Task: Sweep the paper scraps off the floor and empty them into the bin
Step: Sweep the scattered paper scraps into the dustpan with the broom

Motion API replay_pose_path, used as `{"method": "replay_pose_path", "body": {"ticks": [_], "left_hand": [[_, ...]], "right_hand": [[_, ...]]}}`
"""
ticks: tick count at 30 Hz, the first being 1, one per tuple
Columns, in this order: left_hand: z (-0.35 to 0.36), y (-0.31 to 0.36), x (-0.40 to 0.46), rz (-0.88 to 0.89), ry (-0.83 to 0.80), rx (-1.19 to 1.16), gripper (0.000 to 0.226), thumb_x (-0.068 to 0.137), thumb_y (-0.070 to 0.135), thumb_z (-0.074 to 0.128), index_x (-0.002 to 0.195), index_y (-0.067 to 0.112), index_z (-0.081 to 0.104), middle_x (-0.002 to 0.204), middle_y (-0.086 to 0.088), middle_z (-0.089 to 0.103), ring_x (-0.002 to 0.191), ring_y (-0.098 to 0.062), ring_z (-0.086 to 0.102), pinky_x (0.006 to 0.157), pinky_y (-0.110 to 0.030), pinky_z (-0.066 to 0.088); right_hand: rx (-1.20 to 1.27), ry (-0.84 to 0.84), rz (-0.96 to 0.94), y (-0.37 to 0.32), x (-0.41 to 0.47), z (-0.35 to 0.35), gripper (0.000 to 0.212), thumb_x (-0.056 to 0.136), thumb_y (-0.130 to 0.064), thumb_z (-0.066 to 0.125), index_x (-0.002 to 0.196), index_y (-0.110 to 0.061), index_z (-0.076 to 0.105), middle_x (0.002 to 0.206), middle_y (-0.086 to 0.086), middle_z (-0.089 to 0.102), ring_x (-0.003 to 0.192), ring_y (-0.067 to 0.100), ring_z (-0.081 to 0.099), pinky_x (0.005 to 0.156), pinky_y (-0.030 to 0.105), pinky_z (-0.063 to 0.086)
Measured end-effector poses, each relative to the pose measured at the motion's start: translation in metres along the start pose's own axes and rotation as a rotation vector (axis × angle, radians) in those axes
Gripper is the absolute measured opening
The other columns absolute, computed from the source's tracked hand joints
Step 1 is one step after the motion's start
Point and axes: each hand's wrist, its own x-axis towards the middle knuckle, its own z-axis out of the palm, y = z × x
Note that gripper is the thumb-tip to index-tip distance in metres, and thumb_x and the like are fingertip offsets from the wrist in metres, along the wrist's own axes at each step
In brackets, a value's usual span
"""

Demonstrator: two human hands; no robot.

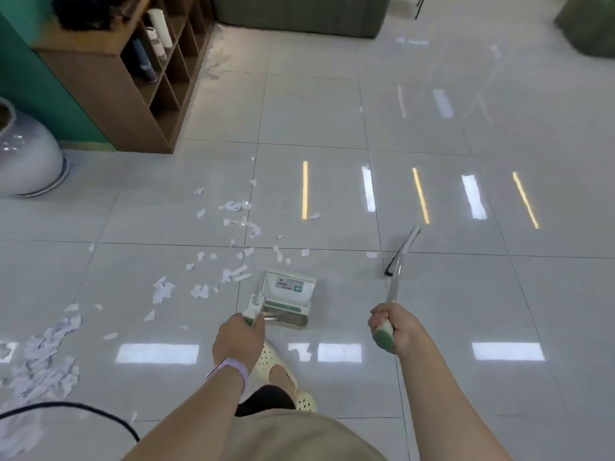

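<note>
White paper scraps (233,261) lie scattered over the grey tiled floor ahead and to my left, with a thicker pile (43,357) at the far left. My left hand (238,341) grips the handle of a white and green dustpan (288,296), which stands on the floor just right of the scraps. My right hand (392,326) grips the green-capped handle of a broom (401,257). The broom's head is on the floor to the right of the dustpan, apart from the scraps. No bin is in view.
A wooden shelf unit (139,84) stands at the back left against a green wall. A large pale vase (26,158) sits at the left edge. A black cable (83,414) crosses the floor at lower left. My foot in a perforated shoe (283,371) is below the dustpan.
</note>
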Motion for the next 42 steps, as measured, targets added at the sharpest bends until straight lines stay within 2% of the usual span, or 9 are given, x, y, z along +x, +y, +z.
{"method": "replay_pose_path", "body": {"ticks": [5, 11, 21, 25, 29, 33, 37, 41, 42], "left_hand": [[0.007, 0.045, 0.042, 0.099, -0.083, 0.051, 0.039, 0.097, 0.046, 0.056, 0.076, 0.014, 0.06, 0.072, -0.003, 0.064, 0.066, -0.021, 0.061, 0.057, -0.029, 0.045], [0.016, 0.089, 0.086, 0.182, -0.194, 0.103, 0.042, 0.096, 0.046, 0.057, 0.07, 0.014, 0.062, 0.066, -0.001, 0.064, 0.06, -0.02, 0.06, 0.052, -0.025, 0.039], [0.006, 0.101, 0.109, 0.177, -0.236, 0.24, 0.04, 0.097, 0.05, 0.052, 0.075, 0.018, 0.062, 0.07, 0.004, 0.065, 0.066, -0.016, 0.062, 0.057, -0.026, 0.045], [-0.001, 0.107, 0.112, 0.199, -0.185, 0.448, 0.044, 0.096, 0.064, 0.04, 0.086, 0.026, 0.059, 0.087, 0.004, 0.068, 0.075, -0.019, 0.06, 0.064, -0.029, 0.047], [0.006, 0.106, 0.099, 0.04, -0.176, 0.459, 0.038, 0.095, 0.061, 0.044, 0.089, 0.028, 0.061, 0.087, 0.008, 0.066, 0.078, -0.017, 0.063, 0.072, -0.028, 0.054], [0.019, 0.108, 0.075, -0.195, -0.029, 0.266, 0.038, 0.095, 0.056, 0.047, 0.077, 0.025, 0.061, 0.073, 0.007, 0.064, 0.066, -0.014, 0.062, 0.062, -0.027, 0.051], [0.025, 0.107, 0.051, -0.437, 0.106, 0.059, 0.034, 0.095, 0.049, 0.052, 0.078, 0.022, 0.061, 0.07, 0.002, 0.065, 0.062, -0.017, 0.06, 0.055, -0.025, 0.043], [0.028, 0.09, 0.017, -0.65, 0.27, -0.143, 0.034, 0.094, 0.048, 0.056, 0.077, 0.019, 0.062, 0.069, -0.002, 0.065, 0.063, -0.022, 0.06, 0.054, -0.028, 0.041], [0.027, 0.087, 0.009, -0.691, 0.309, -0.209, 0.035, 0.094, 0.047, 0.057, 0.076, 0.017, 0.063, 0.068, -0.003, 0.065, 0.063, -0.022, 0.06, 0.054, -0.028, 0.04]], "right_hand": [[0.191, 0.03, 0.055, -0.033, -0.009, -0.013, 0.03, 0.093, 0.0, 0.04, 0.071, -0.019, 0.031, 0.041, -0.005, 0.03, 0.026, 0.007, 0.035, 0.027, 0.013, 0.03], [0.028, 0.211, -0.005, -0.055, 0.009, -0.001, 0.014, 0.098, -0.021, 0.057, 0.092, -0.013, 0.048, 0.047, -0.003, 0.036, 0.03, 0.009, 0.037, 0.032, 0.014, 0.032], [-0.162, 0.25, 0.045, -0.103, 0.058, 0.01, 0.008, 0.099, -0.012, 0.052, 0.096, -0.009, 0.045, 0.05, 0.002, 0.045, 0.032, 0.011, 0.041, 0.033, 0.017, 0.039], [-0.422, 0.221, 0.148, -0.135, 0.078, 0.037, 0.013, 0.092, 0.0, 0.048, 0.083, -0.01, 0.045, 0.048, 0.002, 0.041, 0.031, 0.011, 0.04, 0.035, 0.018, 0.038], [-0.886, 0.062, 0.226, -0.123, 0.088, 0.1, 0.012, 0.082, 0.005, 0.051, 0.076, -0.005, 0.049, 0.066, 0.008, 0.047, 0.033, 0.016, 0.047, 0.042, 0.024, 0.042], [-0.925, -0.018, 0.368, -0.088, 0.08, 0.152, 0.015, 0.085, 0.005, 0.048, 0.097, -0.003, 0.05, 0.08, 0.012, 0.05, 0.06, 0.021, 0.054, 0.052, 0.027, 0.049], [-1.115, -0.059, 0.391, -0.066, 0.064, 0.182, 0.008, 0.091, 0.001, 0.053, 0.089, -0.004, 0.047, 0.083, 0.01, 0.048, 0.069, 0.019, 0.053, 0.053, 0.025, 0.05], [-1.256, -0.181, 0.448, -0.037, 0.059, 0.194, 0.01, 0.087, 0.005, 0.051, 0.084, -0.005, 0.051, 0.086, 0.01, 0.053, 0.082, 0.021, 0.059, 0.081, 0.029, 0.055], [-1.287, -0.234, 0.47, -0.035, 0.059, 0.2, 0.012, 0.083, 0.007, 0.053, 0.088, -0.003, 0.055, 0.087, 0.012, 0.056, 0.078, 0.022, 0.061, 0.078, 0.031, 0.058]]}}
